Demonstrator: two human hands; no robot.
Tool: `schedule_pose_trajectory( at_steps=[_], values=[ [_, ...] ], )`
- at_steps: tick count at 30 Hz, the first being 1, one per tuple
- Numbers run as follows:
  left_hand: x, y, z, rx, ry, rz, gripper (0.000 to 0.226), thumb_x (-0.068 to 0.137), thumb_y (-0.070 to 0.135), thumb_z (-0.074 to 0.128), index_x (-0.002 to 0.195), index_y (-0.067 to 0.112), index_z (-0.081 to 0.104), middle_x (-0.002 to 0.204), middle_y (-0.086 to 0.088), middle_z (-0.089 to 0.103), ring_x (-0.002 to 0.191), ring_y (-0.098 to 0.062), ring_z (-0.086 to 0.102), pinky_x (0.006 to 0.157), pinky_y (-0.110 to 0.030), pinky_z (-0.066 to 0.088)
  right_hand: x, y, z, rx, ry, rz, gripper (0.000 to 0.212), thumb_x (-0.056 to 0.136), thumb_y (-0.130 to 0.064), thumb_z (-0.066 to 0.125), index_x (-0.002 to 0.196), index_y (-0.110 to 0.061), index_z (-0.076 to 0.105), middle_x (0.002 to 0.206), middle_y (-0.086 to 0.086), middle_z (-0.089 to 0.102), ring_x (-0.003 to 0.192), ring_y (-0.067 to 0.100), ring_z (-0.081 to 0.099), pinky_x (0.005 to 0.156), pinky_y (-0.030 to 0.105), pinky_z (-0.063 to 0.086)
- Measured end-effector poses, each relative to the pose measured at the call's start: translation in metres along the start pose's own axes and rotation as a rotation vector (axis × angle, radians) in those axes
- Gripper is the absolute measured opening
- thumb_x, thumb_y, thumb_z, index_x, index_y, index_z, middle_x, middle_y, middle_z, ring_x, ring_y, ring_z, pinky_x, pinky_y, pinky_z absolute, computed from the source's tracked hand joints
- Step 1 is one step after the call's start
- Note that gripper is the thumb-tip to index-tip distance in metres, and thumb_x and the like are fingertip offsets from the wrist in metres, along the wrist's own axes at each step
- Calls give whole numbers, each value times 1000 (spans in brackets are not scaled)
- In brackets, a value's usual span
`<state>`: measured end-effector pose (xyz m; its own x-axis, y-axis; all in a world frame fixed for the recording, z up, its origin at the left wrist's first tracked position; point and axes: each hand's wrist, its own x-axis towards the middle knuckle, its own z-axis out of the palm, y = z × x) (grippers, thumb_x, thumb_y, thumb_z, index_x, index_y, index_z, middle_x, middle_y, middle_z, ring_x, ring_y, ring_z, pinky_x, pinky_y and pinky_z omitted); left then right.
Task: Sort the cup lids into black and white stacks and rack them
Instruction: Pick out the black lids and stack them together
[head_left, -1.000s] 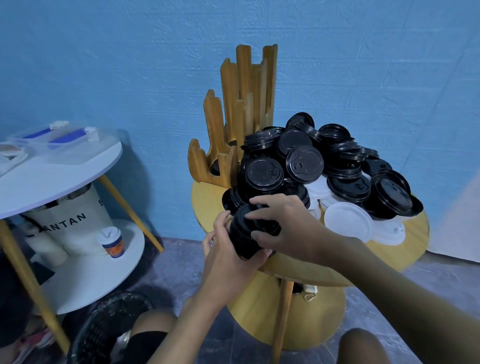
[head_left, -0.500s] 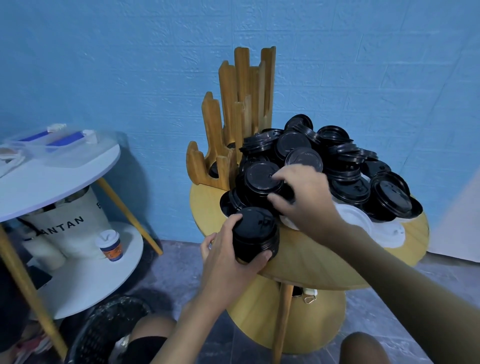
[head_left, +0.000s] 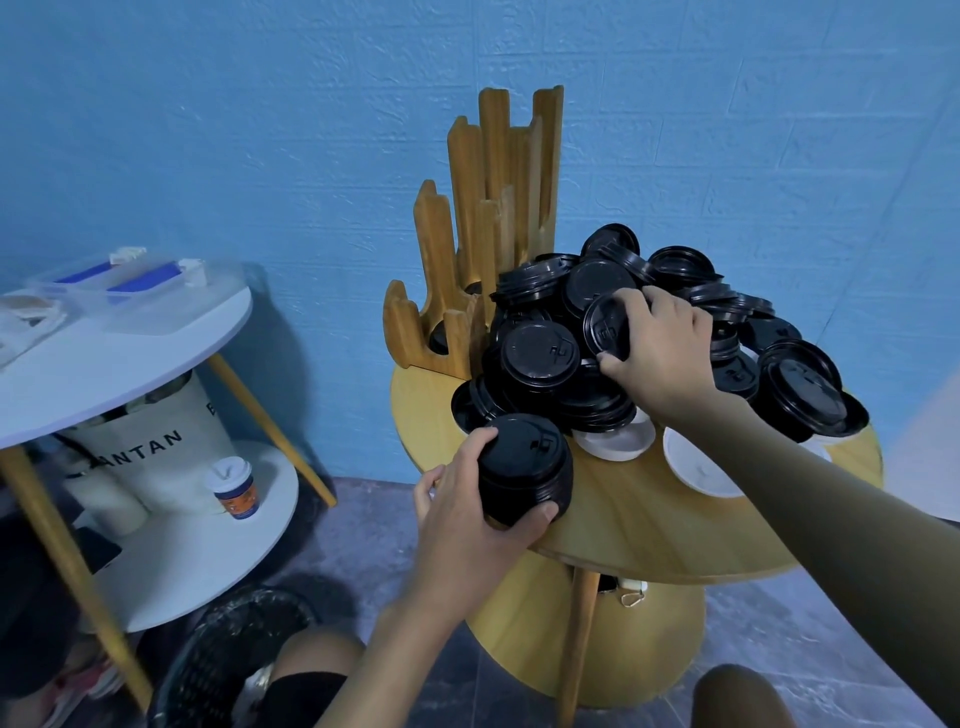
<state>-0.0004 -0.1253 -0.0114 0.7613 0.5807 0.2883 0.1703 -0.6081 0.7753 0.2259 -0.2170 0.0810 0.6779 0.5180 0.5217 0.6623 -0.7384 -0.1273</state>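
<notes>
A heap of black cup lids covers the back of a round wooden table. My left hand grips a stack of black lids at the table's front left edge. My right hand reaches into the heap and pinches one tilted black lid by its rim. Two white lids lie flat on the table near my right forearm. A wooden rack with tall slotted uprights stands at the table's back left; a dark lid shows low inside it.
A white two-tier round table stands to the left, carrying a clear plastic box on top and a canvas bag and a paper cup on its lower shelf. A black mesh bin sits on the floor by my knees. The blue wall is close behind.
My right hand left the stack and moved up and back into the heap, where it took hold of a single black lid. My left hand kept the stack steady.
</notes>
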Motion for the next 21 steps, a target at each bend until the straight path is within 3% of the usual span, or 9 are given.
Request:
schedule_pose_trajectory(
  at_steps=[4,12,16,19,21],
  values=[
    [0,2,0,5,-1,11,73,78,58,73,129,58,21,119,62,22,114,34,3,115,-49,28,-3,-2,-2,48,24,11,66,81,-37,71,138,-21,43,146,11,40,133,32,37,107,47,22],
    [0,-1,1,16,18,18,74,77,59,72,127,62,18,120,53,34,116,32,4,116,-47,24,-34,-9,-30,248,117,-13,56,81,-37,72,131,-18,57,146,8,43,133,31,38,107,44,22],
    [1,-2,1,18,34,8,76,75,62,70,127,67,15,120,53,33,116,7,19,116,-46,23,-57,-23,-48,429,-23,-150,49,81,-38,74,126,-19,64,143,3,50,129,26,43,108,40,24],
    [0,0,1,6,38,19,77,77,59,72,128,65,14,119,48,38,113,13,19,116,-47,24,-74,-37,-48,506,-176,-286,48,78,-46,69,120,-21,68,141,2,53,128,24,47,109,50,34],
    [0,1,1,-6,39,41,79,79,54,73,131,58,15,118,41,42,111,33,10,117,-46,21,-81,-44,-42,495,-239,-339,47,78,-49,65,117,-23,70,141,-1,52,127,23,46,107,49,34]
  ],
)
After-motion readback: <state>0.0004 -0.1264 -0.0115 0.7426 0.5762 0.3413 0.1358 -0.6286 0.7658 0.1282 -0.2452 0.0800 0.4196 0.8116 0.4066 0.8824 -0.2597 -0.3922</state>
